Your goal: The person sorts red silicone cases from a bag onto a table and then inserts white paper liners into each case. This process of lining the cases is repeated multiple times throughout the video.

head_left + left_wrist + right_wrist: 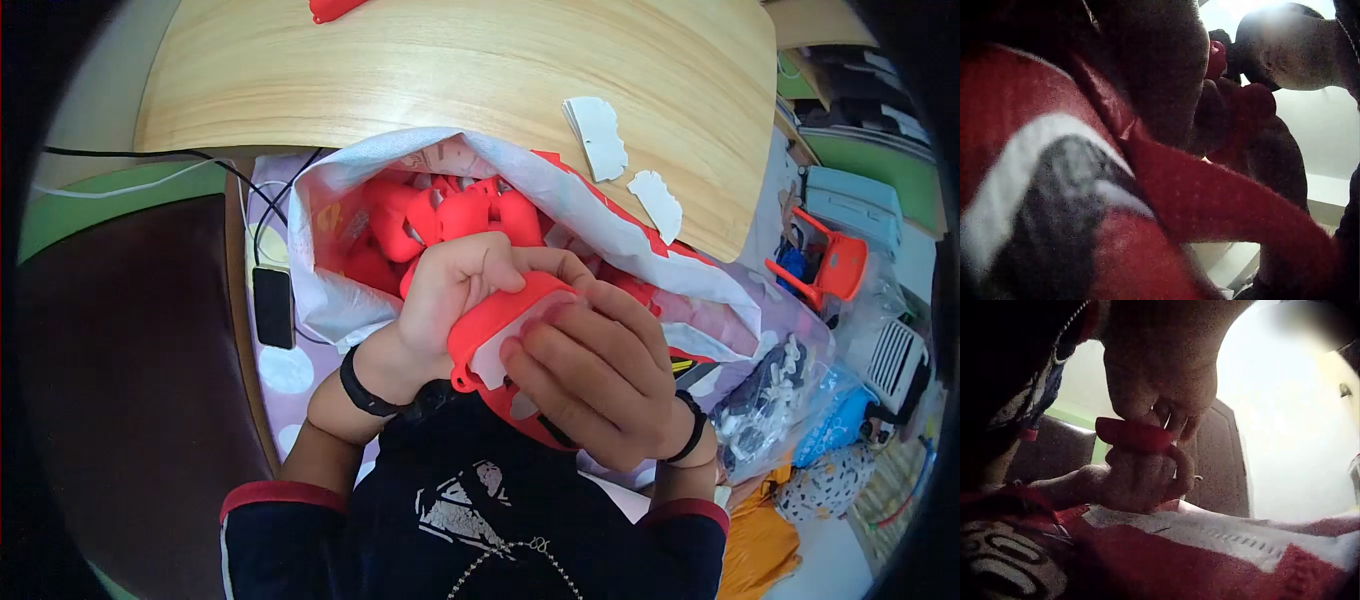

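Observation:
In the head view a red rounded case (515, 308) with a small loop at its lower left is gripped by the left hand (465, 285), fingers curled round it. The right hand (600, 375) pinches a white piece (490, 362) at the case's opening; whether it is fully inside cannot be told. Both hands are over the near side of a large white and red bag (320, 290) holding several red cases (455, 212). The right wrist view shows the red case (1135, 436) between the right hand (1160, 369) and left hand (1138, 478). The left wrist view is dark.
A wooden table (400, 85) lies beyond the bag, with two white torn-edged pieces (598, 140) (657, 205) and a red object (333, 8). A phone (273, 308) and cables are left of the bag. A red stool (835, 262) and plastic bags stand at right.

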